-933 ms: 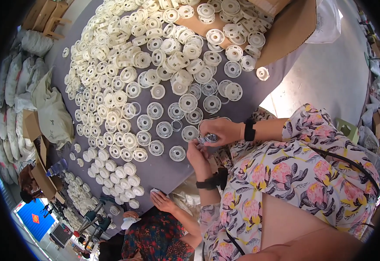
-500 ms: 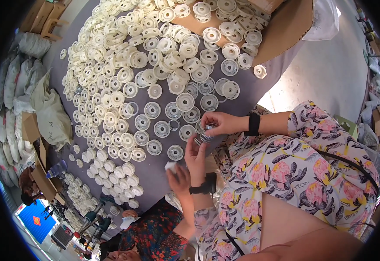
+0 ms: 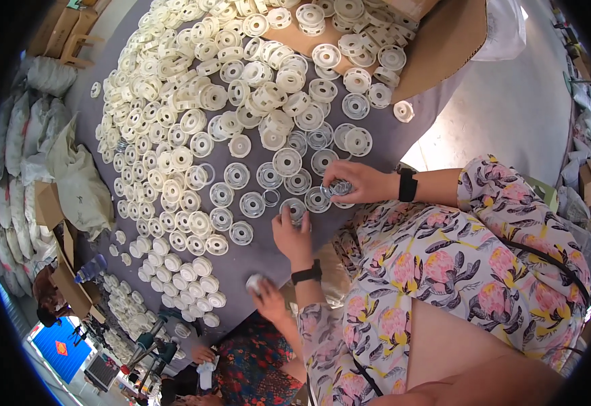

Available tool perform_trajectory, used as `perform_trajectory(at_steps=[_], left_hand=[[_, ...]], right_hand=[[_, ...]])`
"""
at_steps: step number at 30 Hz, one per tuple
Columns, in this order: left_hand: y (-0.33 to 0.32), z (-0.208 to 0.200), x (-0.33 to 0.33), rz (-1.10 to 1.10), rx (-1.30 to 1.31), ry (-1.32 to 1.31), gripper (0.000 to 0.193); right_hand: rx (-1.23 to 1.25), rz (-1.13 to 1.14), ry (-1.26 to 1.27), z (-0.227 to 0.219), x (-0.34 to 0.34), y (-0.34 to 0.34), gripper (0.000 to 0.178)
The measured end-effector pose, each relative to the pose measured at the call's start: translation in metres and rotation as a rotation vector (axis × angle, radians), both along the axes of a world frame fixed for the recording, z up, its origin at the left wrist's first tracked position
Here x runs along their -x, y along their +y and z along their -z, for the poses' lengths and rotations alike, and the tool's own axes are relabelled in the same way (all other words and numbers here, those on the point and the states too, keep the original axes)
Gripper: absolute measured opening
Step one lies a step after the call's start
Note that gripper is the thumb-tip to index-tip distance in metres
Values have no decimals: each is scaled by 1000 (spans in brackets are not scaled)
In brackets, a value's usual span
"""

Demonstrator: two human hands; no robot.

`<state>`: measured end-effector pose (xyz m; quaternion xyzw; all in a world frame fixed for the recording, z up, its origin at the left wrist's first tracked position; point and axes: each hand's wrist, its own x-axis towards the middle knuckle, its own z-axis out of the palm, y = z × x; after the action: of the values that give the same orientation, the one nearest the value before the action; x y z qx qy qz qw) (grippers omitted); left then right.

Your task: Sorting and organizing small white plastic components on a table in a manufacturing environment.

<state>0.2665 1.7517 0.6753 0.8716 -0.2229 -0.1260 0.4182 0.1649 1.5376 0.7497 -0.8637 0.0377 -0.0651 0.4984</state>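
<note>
My left hand [image 3: 291, 238] is at the near side of the table, its fingers and thumb curled round the edge of a round wheel-like plastic disc [image 3: 294, 208] with a silvery ring on its face. The disc lies on the grey cloth. To the right, my right hand [image 3: 363, 181] is closed on a few shiny metal rings [image 3: 338, 189], partly covered by its fingers. Beneath those rings lies another ringed disc [image 3: 316, 200]. Several similar discs stand in loose rows beyond my hands, among them one ringed disc [image 3: 252, 204]. A loose metal ring [image 3: 271, 197] lies between discs.
A big heap of cream discs [image 3: 174, 88] covers the table's far and left parts. Stacked white round pieces [image 3: 187, 281] lie front left. At my left a co-worker's hand [image 3: 268, 301] holds a round pale piece. A cardboard sheet [image 3: 437, 54] and box stand back right.
My hands have parted: the right moved slightly right with the rings, the left went down onto a disc. The co-worker's hand drew back, and a nearby ringed disc is gone from its place.
</note>
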Motion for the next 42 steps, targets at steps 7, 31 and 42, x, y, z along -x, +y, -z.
perform_trajectory(at_steps=[7,31,42], left_hand=[[29,0,-8,-21,-260,-194,45],[-73,-9,32,170,-23,-181,48],[-99,-7,0,253,-149,-327,22]], right_hand=[[-478,352,119,25,14,-14,27],[-1201,479,584,31,38,-7,34],[-1272,562,541,39,40,-5,34]])
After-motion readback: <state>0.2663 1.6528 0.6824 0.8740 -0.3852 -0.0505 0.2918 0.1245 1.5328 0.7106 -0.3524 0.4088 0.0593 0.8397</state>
